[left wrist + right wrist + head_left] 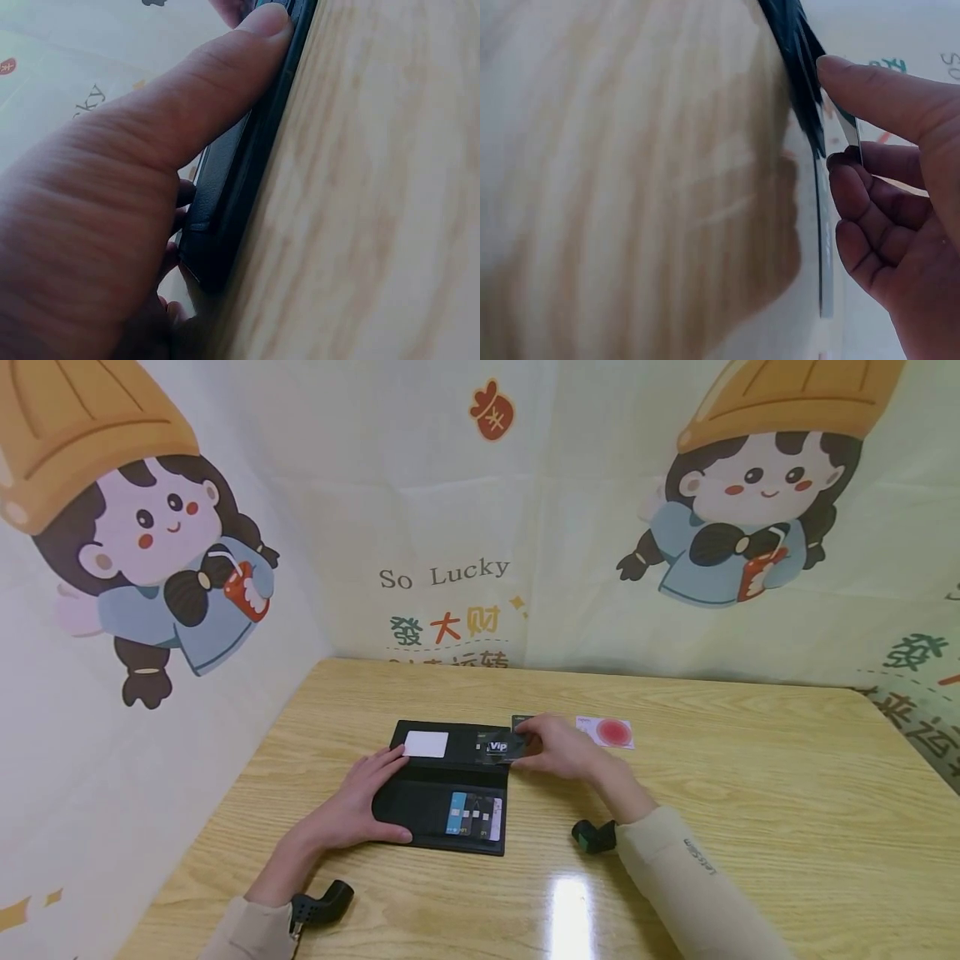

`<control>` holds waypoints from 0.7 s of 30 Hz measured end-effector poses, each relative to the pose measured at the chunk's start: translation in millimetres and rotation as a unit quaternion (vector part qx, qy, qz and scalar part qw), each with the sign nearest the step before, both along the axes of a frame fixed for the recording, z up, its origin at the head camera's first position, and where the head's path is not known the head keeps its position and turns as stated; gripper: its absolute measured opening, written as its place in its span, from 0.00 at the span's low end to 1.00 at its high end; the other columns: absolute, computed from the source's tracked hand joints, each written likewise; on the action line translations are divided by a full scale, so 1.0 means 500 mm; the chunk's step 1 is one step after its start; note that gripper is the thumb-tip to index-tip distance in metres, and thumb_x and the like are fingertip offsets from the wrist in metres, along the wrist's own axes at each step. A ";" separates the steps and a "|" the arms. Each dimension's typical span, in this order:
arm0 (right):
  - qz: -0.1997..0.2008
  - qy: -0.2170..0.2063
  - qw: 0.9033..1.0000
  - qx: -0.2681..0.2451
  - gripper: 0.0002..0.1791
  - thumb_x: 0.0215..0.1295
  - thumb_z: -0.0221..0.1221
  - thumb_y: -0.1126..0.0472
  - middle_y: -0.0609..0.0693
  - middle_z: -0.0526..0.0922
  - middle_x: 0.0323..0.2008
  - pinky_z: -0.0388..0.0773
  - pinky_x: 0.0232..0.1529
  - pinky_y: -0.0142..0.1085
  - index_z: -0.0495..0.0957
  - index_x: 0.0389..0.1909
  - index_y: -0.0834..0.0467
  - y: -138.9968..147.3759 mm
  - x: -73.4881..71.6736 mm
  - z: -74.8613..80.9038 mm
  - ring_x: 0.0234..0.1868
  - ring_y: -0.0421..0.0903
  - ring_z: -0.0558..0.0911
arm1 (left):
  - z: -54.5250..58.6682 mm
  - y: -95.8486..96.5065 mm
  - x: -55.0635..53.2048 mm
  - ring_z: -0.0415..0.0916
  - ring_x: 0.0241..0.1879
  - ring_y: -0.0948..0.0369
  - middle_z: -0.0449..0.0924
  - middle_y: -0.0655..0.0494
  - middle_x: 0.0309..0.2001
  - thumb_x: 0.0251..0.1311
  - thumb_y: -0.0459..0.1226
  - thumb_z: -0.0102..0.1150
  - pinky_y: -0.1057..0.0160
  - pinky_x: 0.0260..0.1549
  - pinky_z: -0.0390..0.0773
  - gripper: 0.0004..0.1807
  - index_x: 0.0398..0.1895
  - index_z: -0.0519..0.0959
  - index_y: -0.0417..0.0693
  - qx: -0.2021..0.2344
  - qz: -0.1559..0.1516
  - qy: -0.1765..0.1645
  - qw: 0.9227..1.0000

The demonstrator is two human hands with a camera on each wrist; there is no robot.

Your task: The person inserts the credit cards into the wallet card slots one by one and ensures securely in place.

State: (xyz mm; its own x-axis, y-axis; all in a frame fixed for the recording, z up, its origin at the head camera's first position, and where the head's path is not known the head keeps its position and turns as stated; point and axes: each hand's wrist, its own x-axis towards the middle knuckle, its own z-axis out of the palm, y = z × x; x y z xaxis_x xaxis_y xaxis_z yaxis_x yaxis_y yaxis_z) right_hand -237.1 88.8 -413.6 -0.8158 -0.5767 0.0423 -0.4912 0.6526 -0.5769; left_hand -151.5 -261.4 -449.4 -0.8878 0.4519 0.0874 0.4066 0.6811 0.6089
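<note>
A black wallet (416,806) lies spread flat on the table. My left hand (352,806) rests across its left side, fingertips at the upper panel and thumb along the lower panel's near edge. In the left wrist view, the thumb (217,90) lies on the wallet's border. A black card marked "Vip" (497,747) overlaps the right end of the upper panel, and my right hand (566,749) pinches its right end. The right wrist view shows that card (851,129) edge-on between thumb and fingers. A white card (425,744) sits at the upper panel's left.
Several cards (474,816) fill the lower panel's right side in overlapping slots. Behind my right hand lie a dark card (519,721), partly hidden, and a pale card with a red circle (613,732). Patterned cloth (585,568) hangs behind the wooden table (750,793).
</note>
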 end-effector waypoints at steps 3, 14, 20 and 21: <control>0.006 0.005 1.000 0.010 0.30 0.59 0.73 0.55 0.52 0.82 0.41 0.79 0.47 0.40 0.78 0.57 0.68 -0.009 -0.001 -0.003 0.39 0.44 0.79 | -0.001 0.000 0.000 0.43 0.76 0.40 0.52 0.43 0.78 0.43 0.57 0.79 0.35 0.71 0.38 0.59 0.76 0.62 0.40 -0.002 0.002 0.001 1.000; -0.040 0.016 0.999 0.025 0.31 0.58 0.73 0.51 0.56 0.78 0.52 0.78 0.52 0.46 0.79 0.57 0.63 0.012 0.012 -0.012 0.47 0.50 0.78 | -0.002 -0.002 -0.002 0.43 0.76 0.41 0.52 0.44 0.78 0.43 0.57 0.80 0.36 0.71 0.37 0.60 0.76 0.61 0.40 0.000 -0.002 0.004 1.000; -0.030 0.024 0.999 0.014 0.28 0.58 0.73 0.51 0.54 0.77 0.49 0.78 0.51 0.45 0.80 0.55 0.62 0.019 0.011 -0.014 0.46 0.50 0.78 | -0.002 -0.002 -0.004 0.43 0.77 0.43 0.51 0.46 0.79 0.42 0.57 0.80 0.38 0.72 0.37 0.61 0.77 0.61 0.42 -0.007 -0.002 -0.005 1.000; -0.031 0.025 0.999 0.016 0.28 0.58 0.73 0.51 0.54 0.77 0.49 0.78 0.51 0.45 0.80 0.55 0.62 0.019 0.011 -0.013 0.46 0.50 0.78 | -0.002 -0.002 -0.004 0.43 0.77 0.43 0.51 0.46 0.79 0.42 0.57 0.80 0.38 0.72 0.37 0.61 0.77 0.61 0.42 -0.007 -0.002 -0.005 1.000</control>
State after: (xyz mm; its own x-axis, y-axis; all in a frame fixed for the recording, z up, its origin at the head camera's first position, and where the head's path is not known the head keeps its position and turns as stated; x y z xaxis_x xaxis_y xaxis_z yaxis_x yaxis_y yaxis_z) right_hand -231.5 98.3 -420.1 -0.8475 -0.5267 0.0654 -0.4764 0.7007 -0.5311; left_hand -153.4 -262.3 -450.6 -0.8869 0.4564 0.0717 0.4030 0.6884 0.6030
